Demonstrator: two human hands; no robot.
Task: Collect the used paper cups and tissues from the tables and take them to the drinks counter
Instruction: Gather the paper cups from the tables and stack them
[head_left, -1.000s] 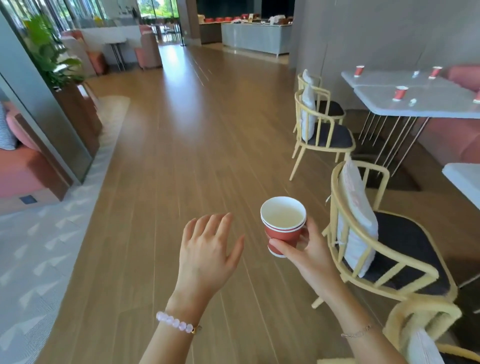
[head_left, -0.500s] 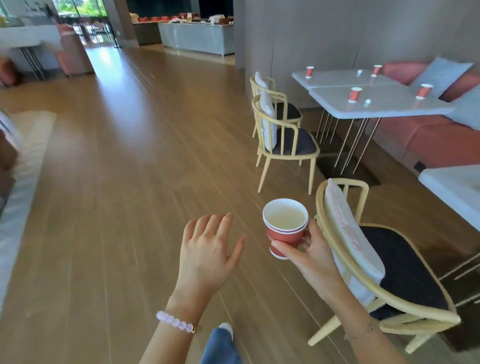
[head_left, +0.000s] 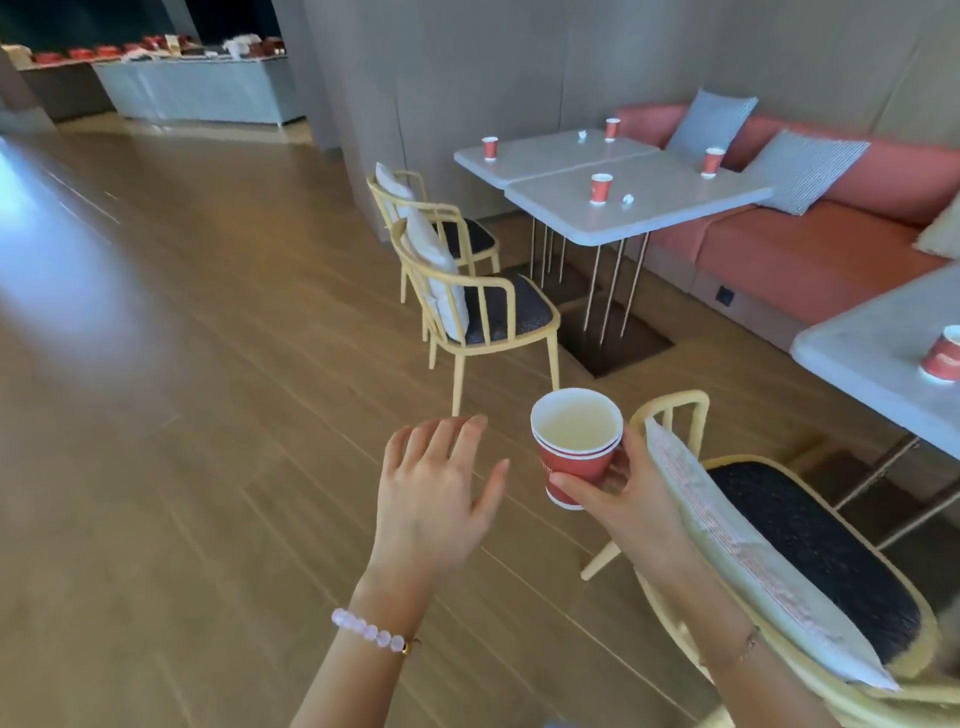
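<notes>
Wooden floor lies open to the left and ahead, up to a long desk at the far end. The right side is tight. A yellow chair sits just beside the right forearm. Two more chairs stand ahead, backs to the open floor, drawn up to a double desk by a red sofa.

Right hand grips nested red cups upright, thumb and fingers curled round the side. Two rims show and the inside is pale; liquid or none, I cannot tell. Left hand hovers apart from them, fingers spread, holding nothing.

On the double desk: four red cups standing well apart, two crumpled tissues. One more cup stands on the near desk at far right.
</notes>
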